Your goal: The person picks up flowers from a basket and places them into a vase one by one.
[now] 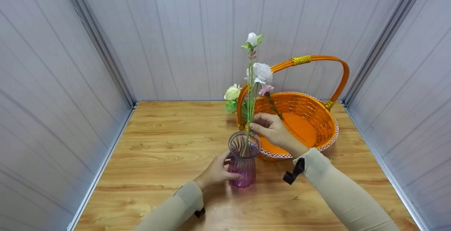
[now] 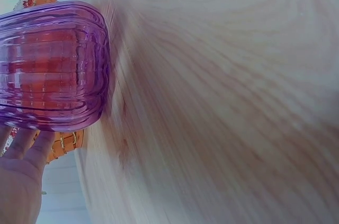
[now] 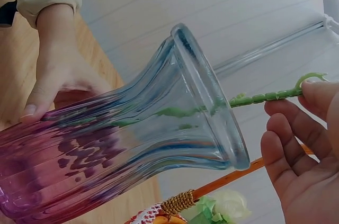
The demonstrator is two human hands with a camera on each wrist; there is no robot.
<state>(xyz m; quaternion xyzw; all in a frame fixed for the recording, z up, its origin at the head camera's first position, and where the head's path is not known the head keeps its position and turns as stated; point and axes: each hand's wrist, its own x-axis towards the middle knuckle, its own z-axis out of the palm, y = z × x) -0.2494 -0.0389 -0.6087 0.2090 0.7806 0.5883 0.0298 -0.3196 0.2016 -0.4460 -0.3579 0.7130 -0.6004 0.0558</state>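
A glass vase (image 1: 243, 174), clear at the mouth and purple-pink toward its base, stands upright on the wooden table. My left hand (image 1: 214, 173) grips its lower body from the left, thumb in front and fingers round the back. Above the rim, my right hand (image 1: 274, 131) pinches a green flower stem (image 3: 265, 97) between thumb and index finger. That stem's lower end is inside the vase, seen through the glass in the right wrist view. A white rosebud (image 1: 252, 39) tops the tall stems over the vase. Behind them shows a ruffled white flower (image 1: 262, 73).
An orange woven basket (image 1: 326, 127) with a tall arched handle (image 1: 343, 74) stands just behind and right of the vase. A pink flower (image 1: 265, 90) leans in it, and a cream rose (image 1: 232, 92) shows at its left side. Pale panel walls (image 1: 169, 40) enclose the table.
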